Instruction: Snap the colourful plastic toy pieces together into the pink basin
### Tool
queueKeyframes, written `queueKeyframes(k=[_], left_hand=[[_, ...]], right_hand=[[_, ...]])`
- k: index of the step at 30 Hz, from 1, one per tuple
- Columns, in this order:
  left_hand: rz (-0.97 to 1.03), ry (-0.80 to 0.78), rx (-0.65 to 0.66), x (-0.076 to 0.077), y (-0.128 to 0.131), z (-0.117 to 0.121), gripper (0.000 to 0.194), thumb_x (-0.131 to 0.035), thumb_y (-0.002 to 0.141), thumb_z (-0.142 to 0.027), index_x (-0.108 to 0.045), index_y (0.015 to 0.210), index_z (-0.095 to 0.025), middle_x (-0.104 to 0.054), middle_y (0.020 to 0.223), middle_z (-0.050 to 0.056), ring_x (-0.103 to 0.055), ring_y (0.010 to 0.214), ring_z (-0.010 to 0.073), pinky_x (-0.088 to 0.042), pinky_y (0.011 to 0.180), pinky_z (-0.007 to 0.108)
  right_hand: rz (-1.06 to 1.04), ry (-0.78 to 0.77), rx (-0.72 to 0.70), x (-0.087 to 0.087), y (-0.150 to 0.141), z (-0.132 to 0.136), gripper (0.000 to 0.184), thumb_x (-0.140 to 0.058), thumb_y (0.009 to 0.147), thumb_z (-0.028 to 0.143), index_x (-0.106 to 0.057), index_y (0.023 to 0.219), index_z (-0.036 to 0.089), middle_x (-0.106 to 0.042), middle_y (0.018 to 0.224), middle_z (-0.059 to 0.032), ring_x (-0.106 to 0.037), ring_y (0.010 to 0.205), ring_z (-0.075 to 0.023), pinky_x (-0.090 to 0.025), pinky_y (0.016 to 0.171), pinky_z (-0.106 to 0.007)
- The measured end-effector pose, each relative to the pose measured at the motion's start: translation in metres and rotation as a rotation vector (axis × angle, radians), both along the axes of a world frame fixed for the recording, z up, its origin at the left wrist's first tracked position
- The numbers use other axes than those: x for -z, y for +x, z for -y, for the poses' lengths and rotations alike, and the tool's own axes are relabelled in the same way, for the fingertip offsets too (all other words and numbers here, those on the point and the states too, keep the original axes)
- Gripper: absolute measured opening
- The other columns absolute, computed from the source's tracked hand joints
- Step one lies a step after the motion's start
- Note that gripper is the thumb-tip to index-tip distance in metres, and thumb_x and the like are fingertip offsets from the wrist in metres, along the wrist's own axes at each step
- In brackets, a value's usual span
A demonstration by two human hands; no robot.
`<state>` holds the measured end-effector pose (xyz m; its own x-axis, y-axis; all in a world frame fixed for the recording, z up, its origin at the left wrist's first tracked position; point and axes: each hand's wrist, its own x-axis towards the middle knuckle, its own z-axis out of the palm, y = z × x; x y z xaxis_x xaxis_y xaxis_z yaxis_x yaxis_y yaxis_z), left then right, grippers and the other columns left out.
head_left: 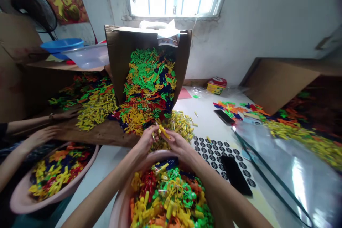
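Right above the pink plastic basin (165,153), the left hand (145,140) and right hand (179,145) have their fingertips pinched on a light, stiff yellow plastic piece (164,131), easy to grab by its ends, with a cardboard box (117,53) spilling more up top.

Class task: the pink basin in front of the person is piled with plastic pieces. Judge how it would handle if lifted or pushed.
The pale pink plastic basin is probably heavy for its size, being heaped with small coloured plastic pieces. Its thin rim looks likely to flex if lifted from one side. Tipped, it would probably shed pieces quickly, since the loose heap rises near the rim.
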<state>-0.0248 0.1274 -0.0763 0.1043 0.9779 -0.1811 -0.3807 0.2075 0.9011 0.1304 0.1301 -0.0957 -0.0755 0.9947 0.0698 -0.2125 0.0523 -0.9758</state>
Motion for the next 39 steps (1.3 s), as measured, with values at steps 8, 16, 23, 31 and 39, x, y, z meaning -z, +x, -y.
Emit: queueKeyframes(k=[8, 16, 23, 31, 39], left_hand=[[-0.107, 0.068, -0.006, -0.017, 0.008, 0.016, 0.038, -0.083, 0.063, -0.041, -0.063, 0.084, -0.015, -0.059, 0.061, -0.005, -0.041, 0.042, 0.0034, -0.025, 0.04, 0.017], [-0.33, 0.27, -0.095, -0.034, 0.004, 0.04, 0.039, -0.074, 0.076, -0.047, -0.067, 0.097, -0.015, -0.073, 0.081, 0.004, -0.039, 0.04, 0.0033, -0.027, 0.04, 0.018], [-0.598, 0.495, -0.161, -0.044, 0.005, 0.056, 0.028, -0.072, 0.08, -0.042, -0.072, 0.093, -0.017, -0.075, 0.093, 0.004, -0.068, 0.09, 0.0189, -0.05, 0.078, 0.025], [-0.866, 0.682, -0.157, -0.047, 0.005, 0.062, 0.018, -0.068, 0.086, -0.036, -0.071, 0.092, -0.02, -0.075, 0.09, 0.003, -0.068, 0.077, 0.016, -0.051, 0.072, 0.024], [-0.828, 0.683, 0.015, -0.045, -0.007, 0.055, 0.017, -0.068, 0.084, -0.034, -0.07, 0.092, -0.019, -0.074, 0.09, 0.004, -0.069, 0.082, 0.0192, -0.051, 0.075, 0.027]], right_hand=[[0.042, -0.109, -0.093, -0.033, 0.014, 0.04, 0.03, -0.082, 0.066, 0.038, -0.073, 0.082, 0.014, -0.069, 0.083, -0.0031, -0.063, 0.076, -0.015, -0.051, 0.066, -0.023], [-0.062, -0.057, 0.122, -0.044, 0.027, 0.051, 0.042, -0.079, 0.071, 0.047, -0.065, 0.099, 0.019, -0.07, 0.086, -0.0016, -0.067, 0.069, -0.0189, -0.058, 0.061, -0.032], [0.095, 0.055, 0.134, -0.042, 0.024, 0.066, 0.035, -0.074, 0.077, 0.05, -0.071, 0.087, 0.017, -0.075, 0.087, -0.0069, -0.072, 0.083, -0.0268, -0.059, 0.066, -0.033], [0.345, 0.186, 0.19, -0.038, 0.024, 0.071, 0.029, -0.067, 0.084, 0.046, -0.073, 0.097, 0.02, -0.076, 0.093, -0.0069, -0.073, 0.084, -0.0257, -0.058, 0.076, -0.036], [0.495, 0.319, 0.051, -0.036, 0.04, 0.07, 0.02, -0.064, 0.088, 0.034, -0.073, 0.101, 0.022, -0.076, 0.092, -0.0041, -0.072, 0.081, -0.0214, -0.057, 0.075, -0.031]])
